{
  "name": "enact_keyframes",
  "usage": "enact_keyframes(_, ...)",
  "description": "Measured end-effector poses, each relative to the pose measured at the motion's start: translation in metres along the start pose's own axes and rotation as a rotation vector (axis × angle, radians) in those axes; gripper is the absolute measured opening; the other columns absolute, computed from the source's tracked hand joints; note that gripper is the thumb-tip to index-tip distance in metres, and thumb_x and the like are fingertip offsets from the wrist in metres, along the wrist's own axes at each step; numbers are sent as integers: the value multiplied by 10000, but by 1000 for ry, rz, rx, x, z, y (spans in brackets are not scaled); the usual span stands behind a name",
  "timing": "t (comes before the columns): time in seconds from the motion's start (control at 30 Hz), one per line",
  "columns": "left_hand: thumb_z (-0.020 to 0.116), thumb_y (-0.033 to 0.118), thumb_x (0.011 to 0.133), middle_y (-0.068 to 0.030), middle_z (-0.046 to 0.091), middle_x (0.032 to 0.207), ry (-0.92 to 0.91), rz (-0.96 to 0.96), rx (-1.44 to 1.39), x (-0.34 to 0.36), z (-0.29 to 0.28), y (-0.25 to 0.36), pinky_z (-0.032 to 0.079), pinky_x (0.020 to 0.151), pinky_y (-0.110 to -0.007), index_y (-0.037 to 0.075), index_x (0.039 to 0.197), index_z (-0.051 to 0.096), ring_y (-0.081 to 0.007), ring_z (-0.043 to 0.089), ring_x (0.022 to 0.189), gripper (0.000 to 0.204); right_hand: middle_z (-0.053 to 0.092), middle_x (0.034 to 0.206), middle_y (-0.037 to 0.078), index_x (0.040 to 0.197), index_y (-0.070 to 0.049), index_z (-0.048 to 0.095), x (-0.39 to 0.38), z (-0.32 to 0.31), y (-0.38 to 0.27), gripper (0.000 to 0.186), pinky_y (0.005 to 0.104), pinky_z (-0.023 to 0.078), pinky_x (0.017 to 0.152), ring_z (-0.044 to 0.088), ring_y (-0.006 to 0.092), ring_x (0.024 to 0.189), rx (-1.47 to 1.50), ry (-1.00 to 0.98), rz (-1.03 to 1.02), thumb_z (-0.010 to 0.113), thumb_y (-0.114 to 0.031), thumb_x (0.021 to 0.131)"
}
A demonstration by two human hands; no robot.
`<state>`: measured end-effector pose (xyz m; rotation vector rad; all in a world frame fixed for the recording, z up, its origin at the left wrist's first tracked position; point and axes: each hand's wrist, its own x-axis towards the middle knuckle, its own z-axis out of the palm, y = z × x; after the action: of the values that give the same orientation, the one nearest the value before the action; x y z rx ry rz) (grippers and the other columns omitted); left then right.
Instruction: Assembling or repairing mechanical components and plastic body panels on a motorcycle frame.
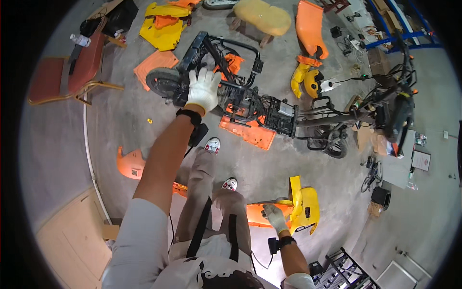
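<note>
Item: red chairs (84,67), near the floor's left edge; a clear bottle (80,40) lies on one, its wrapper too small for me to read.

Item: orange shell (130,164), on the floor's left part; carries a small square label (135,172), print illegible from here.

Item: slotted orange panel (153,68), beside the rear wheel (166,83); yellow panels (162,29) lie toward the floor's far edge.

Item: left hand (203,90), white-gloved, arm stretched forward; fingers spread wide, palm down over the rear of the scooter frame, seemingly resting on it. I see nothing held.

Item: scooter frame (269,113), stripped, mid-floor toward the far side. Long axis runs left to right across the person's front: rear wheel at left, front wheel (335,144) and handlebars (404,77) at right, so the nose points toward the floor's right edge. A flat orange panel (255,137) lies below its middle.

Item: right hand (274,217), gloved, low at the person's side; fingers curled in, over an orange cover (255,215). Whether it grips the cover I cannot tell.

Item: yellow cover (310,198), just right of that hand; dark patch on it, unreadable.

Item: framed sheet (421,160), far right; its writing is too small to make out.
</note>
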<state>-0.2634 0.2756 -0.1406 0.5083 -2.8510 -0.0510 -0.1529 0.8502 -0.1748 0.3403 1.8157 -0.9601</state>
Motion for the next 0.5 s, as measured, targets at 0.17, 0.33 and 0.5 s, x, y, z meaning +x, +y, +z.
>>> enact_keyframes(0.17, 628, 180, 839, -82, 621, 1046, 19, -33, 55, 4, 14, 5, 245, 1126, -597, 130, 1089, 625, -298, 540, 1128, 255, 700, 815, 67, 1231, -23, 651, 101, -42, 47, 323, 301, 530, 632, 636, 135, 683, -291, 100, -17, 580, -197, 969)
enact_keyframes(0.33, 706, 170, 754, -78, 593, 930, 312, 101, -13, 7, 45, -14, 357, 1108, -506, 135, 1025, 642, -318, 576, 1000, 281, 742, 1036, 187, 1259, -108, 653, 242, -53, 66, 373, 440, 567, 864, 718, 364, 955, -698, 153, -12, 556, -304, 958)
enact_keyframes(0.5, 721, 58, 744, -103, 696, 1057, 614, 193, -16, 2, 77, -31, 512, 962, -435, 80, 1154, 696, -306, 655, 1035, 411, 733, 1051, 206, 1222, -109, 642, 397, -47, 56, 398, 492, 534, 925, 690, 407, 1039, -763, 409, -75, 585, -369, 928)
